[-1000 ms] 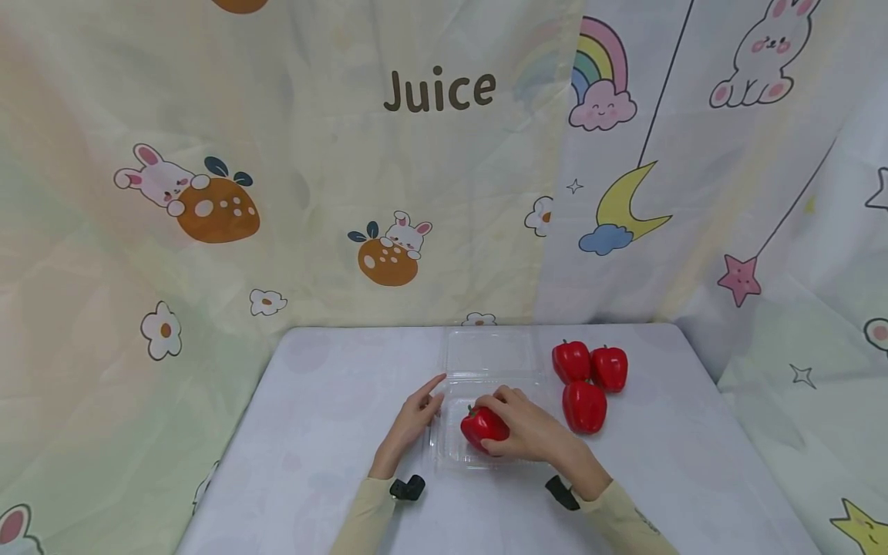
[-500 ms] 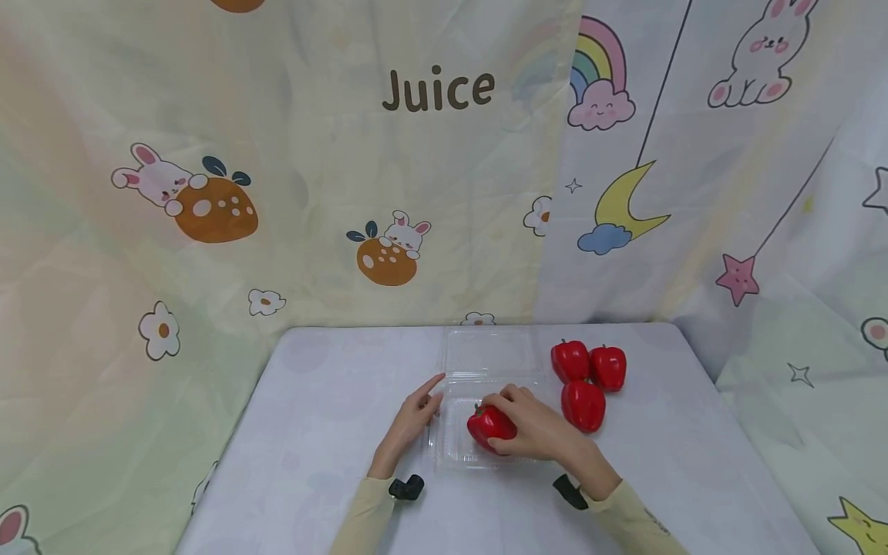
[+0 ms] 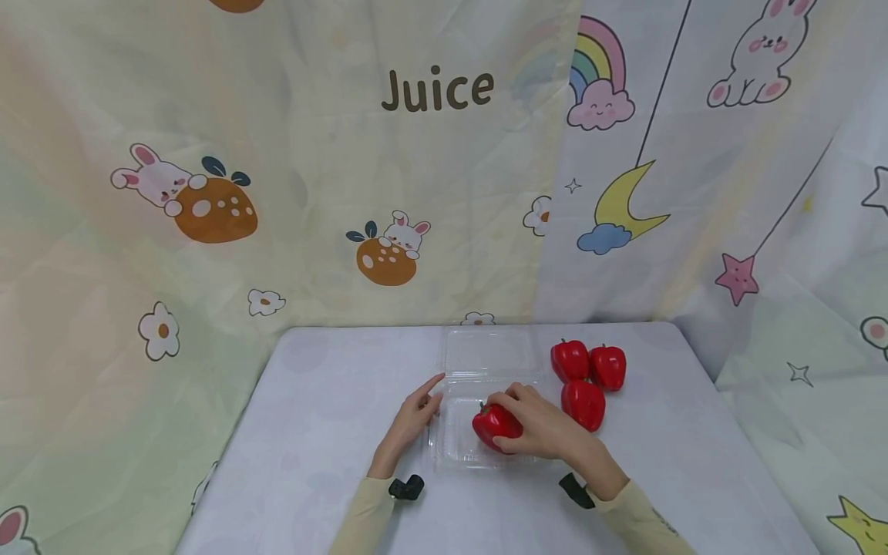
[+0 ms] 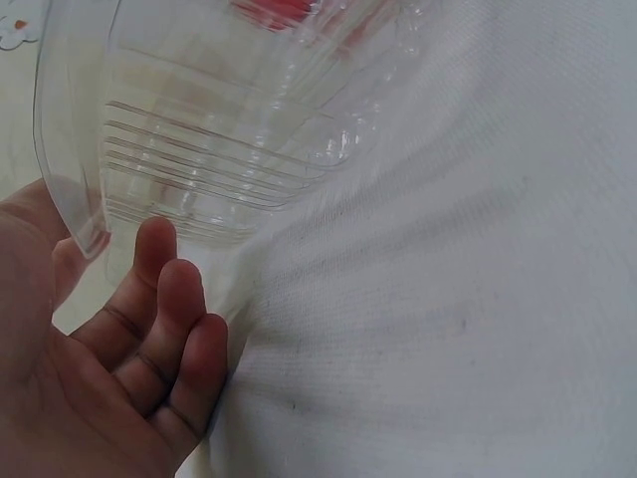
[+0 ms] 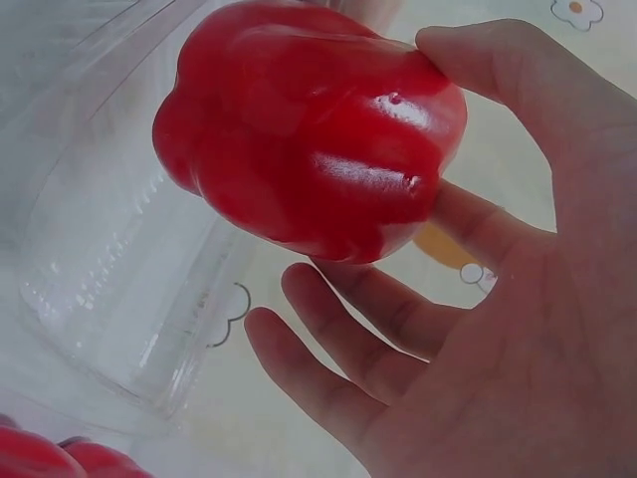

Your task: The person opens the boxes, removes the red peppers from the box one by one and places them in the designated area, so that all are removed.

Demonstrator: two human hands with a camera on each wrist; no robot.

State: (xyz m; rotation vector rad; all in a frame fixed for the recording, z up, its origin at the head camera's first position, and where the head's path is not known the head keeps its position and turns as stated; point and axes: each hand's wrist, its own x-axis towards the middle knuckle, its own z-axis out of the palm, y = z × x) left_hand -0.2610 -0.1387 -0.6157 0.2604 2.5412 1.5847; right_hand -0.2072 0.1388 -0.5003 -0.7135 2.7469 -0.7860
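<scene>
My right hand (image 3: 544,424) grips a red bell pepper (image 3: 496,428), thumb on one side and fingers on the other, over the base of a clear plastic clamshell box (image 3: 454,455). In the right wrist view the bell pepper (image 5: 309,129) sits between the thumb and fingers, its stem out of sight. Whether it touches the box floor I cannot tell. My left hand (image 3: 411,422) is at the box's left edge, index finger stretched toward the hinge. The left wrist view shows this hand (image 4: 119,368) with relaxed fingers beside the clear rim (image 4: 75,169); part of a finger shows through the plastic.
Three more red bell peppers (image 3: 584,405) stand in a cluster right of the box. The box lid (image 3: 492,353) lies folded back behind its base. A white cloth (image 3: 333,401) covers the table, and a printed curtain (image 3: 312,154) hangs behind it.
My right hand has moved slightly to the right, carrying the bell pepper from near the middle of the box base toward its right side. The left hand has stayed in place.
</scene>
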